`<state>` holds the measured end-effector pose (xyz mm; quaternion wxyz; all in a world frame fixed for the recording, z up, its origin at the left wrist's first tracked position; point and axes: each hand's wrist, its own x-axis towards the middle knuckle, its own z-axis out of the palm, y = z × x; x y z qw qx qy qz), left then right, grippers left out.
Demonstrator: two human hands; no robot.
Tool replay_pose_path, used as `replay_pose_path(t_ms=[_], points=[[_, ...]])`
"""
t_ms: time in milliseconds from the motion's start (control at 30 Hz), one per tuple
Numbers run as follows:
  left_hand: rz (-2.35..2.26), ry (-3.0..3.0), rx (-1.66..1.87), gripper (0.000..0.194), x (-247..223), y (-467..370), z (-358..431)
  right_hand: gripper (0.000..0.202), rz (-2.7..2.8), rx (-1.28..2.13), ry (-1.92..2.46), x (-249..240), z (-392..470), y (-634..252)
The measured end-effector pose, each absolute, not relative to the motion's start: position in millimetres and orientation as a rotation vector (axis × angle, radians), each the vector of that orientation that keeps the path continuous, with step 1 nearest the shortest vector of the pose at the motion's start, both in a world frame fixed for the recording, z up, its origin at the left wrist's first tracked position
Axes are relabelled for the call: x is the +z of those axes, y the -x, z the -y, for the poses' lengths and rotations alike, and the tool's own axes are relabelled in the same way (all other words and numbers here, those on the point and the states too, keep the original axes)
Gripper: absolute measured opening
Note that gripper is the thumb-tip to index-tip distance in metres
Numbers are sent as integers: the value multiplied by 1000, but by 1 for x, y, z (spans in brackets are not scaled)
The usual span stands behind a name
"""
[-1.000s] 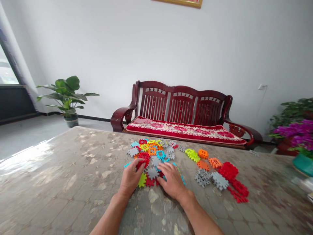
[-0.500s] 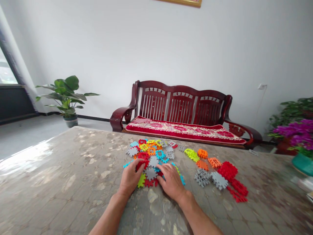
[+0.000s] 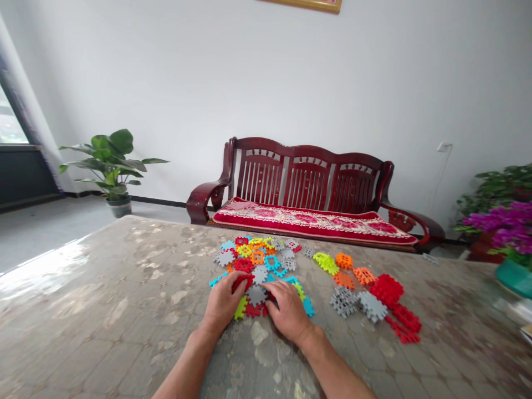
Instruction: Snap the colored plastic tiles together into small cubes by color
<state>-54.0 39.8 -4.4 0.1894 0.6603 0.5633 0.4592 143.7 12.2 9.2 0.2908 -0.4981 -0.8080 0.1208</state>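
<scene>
A heap of toothed plastic building tiles in several colours lies in front of me on the table. At its near left edge is my left hand point(image 3: 226, 299), its thumb and fingers closed round a red tile point(image 3: 244, 281). My right hand point(image 3: 287, 310) rests at the near right edge, with thumb and index finger apart over the pieces and other fingers partly hidden. Between the hands lie a grey tile point(image 3: 256, 295) and a red tile point(image 3: 252, 311). A lime tile point(image 3: 240, 308) is beside my left thumb, and a blue tile point(image 3: 308, 306) sits just right of my right hand.
A looser group, with a lime piece point(image 3: 326, 262), a grey tile point(image 3: 373, 307) and a red block point(image 3: 387, 290), spreads to the right. Beyond the patterned table point(image 3: 124, 299) stands a wooden bench point(image 3: 310, 183). Purple flowers point(image 3: 505, 227) are at far right, a potted plant point(image 3: 118, 160) at left.
My right hand has drawn slightly back and left, uncovering more of the blue and lime pieces beside it. My left hand has barely shifted. The right-hand group looks unchanged.
</scene>
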Motion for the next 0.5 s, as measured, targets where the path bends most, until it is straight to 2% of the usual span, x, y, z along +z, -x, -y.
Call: replay_pose_path(t_ms=[500], points=[[-1578,-1884,1300,22,-4,54,-39,52,2154,309,1338,7,-13,-141]])
